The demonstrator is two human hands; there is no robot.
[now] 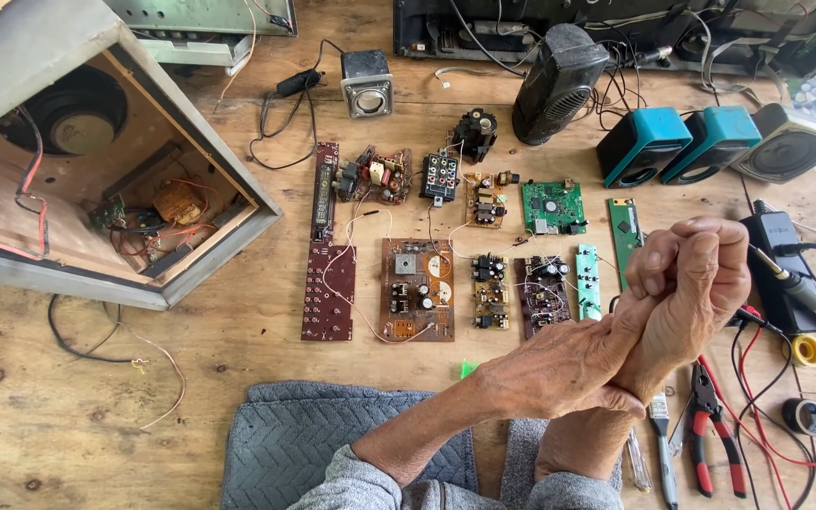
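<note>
Wooden workbench [191, 378] is strewn with circuit boards [416, 288] at twelve o'clock. The clenched, empty right hand [696, 274] is clasped at the wrist by the left hand [559, 364]. The soldering iron [809, 295] at three o'clock could be knocked by an elbow.

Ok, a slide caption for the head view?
Left hand grips the right wrist, right hand curled, above circuit boards on a wooden table.

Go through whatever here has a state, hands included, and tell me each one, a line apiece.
Left hand: wrapped around the right wrist.
Right hand: raised, curled in a loose fist, holding nothing.
Speaker cabinet: tipped on its side, open, wiring exposed.
Circuit boards: bare, flat in rows.
Red-handled pliers: lying flat.
</note>
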